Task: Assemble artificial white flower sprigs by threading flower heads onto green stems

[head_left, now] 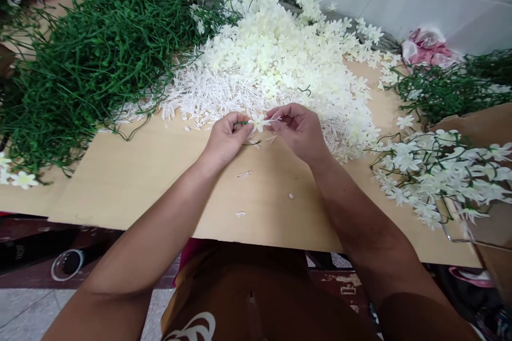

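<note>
Working above worktop (140, 181) centre: left hand (226, 136) pinching thin green stem (241, 123), right hand (298, 128) pinching white flower (259, 122) onto it. Probably light, flimsy; gripping best at flower base. Lying beyond, towards far edge: white blossom heap (276, 58).

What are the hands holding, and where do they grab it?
A white flower on a green stem. The left hand pinches the stem just below the bloom; the right hand pinches the flower's other side, at the petals.

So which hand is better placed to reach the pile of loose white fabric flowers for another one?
Probably the right hand: it sits against the white flower pile, while the left hand pinches the thin green stem.
</note>
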Tool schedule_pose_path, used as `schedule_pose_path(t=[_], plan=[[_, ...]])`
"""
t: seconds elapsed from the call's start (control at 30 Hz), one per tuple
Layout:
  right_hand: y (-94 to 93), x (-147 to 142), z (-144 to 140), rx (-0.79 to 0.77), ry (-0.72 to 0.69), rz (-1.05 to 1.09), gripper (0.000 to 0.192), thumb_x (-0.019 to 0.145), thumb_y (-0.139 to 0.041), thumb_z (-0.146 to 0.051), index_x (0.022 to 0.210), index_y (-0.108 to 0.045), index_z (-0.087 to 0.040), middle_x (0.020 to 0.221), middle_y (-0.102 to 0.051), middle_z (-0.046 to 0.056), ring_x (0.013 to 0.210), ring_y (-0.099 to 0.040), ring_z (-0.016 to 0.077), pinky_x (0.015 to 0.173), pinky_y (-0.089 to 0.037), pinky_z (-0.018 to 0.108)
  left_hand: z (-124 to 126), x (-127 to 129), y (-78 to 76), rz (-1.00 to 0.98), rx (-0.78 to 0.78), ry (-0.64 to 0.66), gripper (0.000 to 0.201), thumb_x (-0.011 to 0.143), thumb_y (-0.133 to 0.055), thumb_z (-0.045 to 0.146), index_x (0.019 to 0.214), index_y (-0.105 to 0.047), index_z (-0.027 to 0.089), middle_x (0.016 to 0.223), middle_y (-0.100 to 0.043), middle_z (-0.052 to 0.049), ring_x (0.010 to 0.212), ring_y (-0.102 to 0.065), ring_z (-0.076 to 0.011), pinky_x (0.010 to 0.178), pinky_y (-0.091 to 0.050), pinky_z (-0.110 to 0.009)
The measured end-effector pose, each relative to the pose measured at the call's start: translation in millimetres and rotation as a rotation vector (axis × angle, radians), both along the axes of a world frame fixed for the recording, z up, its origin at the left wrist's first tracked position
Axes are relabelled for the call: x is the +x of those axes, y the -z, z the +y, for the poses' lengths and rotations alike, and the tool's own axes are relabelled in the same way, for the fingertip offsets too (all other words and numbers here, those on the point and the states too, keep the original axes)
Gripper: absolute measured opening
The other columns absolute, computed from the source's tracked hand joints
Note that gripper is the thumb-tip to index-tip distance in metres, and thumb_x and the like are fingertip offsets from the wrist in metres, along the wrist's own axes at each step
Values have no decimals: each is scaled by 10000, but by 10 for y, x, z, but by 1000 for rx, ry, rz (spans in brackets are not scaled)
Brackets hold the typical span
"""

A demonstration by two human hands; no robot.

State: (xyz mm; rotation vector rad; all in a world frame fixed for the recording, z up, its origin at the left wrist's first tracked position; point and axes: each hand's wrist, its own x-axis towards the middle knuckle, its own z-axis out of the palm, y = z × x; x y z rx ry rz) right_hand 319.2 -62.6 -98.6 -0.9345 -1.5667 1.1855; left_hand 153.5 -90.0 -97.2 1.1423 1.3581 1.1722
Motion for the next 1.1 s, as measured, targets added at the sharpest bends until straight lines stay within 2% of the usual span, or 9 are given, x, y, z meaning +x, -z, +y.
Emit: schedule_pose_path(t=[0.2,0.3,0.43,0.6,0.77,0.97,1.1], plan=[[8,-37,-63,493,130,-210,39,819,-596,-186,816,-566,-211,966,-602,60,955,-608,184,865,-537,389,-9,6,3,174,95,-54,75,738,-606,163,706,-539,176,455,-312,98,433,-269,-60,457,-200,-213],[61,-74,-75,634,128,-316,65,830,-558,-148,822,-565,-213,985,-584,74,989,-599,210,919,-504,435,-19,2,18,207,140,-42,71,741,-609,178,712,-544,179,453,-289,101,432,-264,-65,463,-205,-222],[142,-85,-59,699,169,-366,85,824,-542,-123,830,-557,-207,975,-585,81,978,-605,215,879,-517,425,-25,-1,32,203,162,-9,67,741,-609,186,708,-551,178,452,-281,100,429,-258,-65,462,-200,-224],[151,-85,-72,769,213,-363,106,819,-531,-95,825,-544,-200,945,-609,77,898,-626,185,817,-536,375,-37,19,-7,170,135,-5,62,736,-605,167,699,-555,178,445,-263,103,422,-248,-62,452,-200,-213],[151,-78,-93,762,212,-430,103,842,-499,-109,849,-529,-208,970,-602,75,909,-619,182,808,-533,371,-37,33,-13,170,136,-7,76,733,-605,153,688,-548,177,443,-284,100,417,-256,-59,441,-190,-210],[181,-113,-98,835,211,-546,108,863,-471,-123,826,-521,-210,979,-603,79,928,-597,185,797,-515,357,-34,20,30,174,149,1,81,744,-615,161,700,-550,181,446,-284,101,416,-258,-60,438,-195,-212],[179,-146,-117,725,211,-483,75,839,-507,-138,805,-537,-198,984,-625,90,909,-609,184,787,-512,348,-38,20,19,154,117,6,84,747,-626,165,701,-557,182,448,-297,97,420,-275,-64,440,-213,-216]])
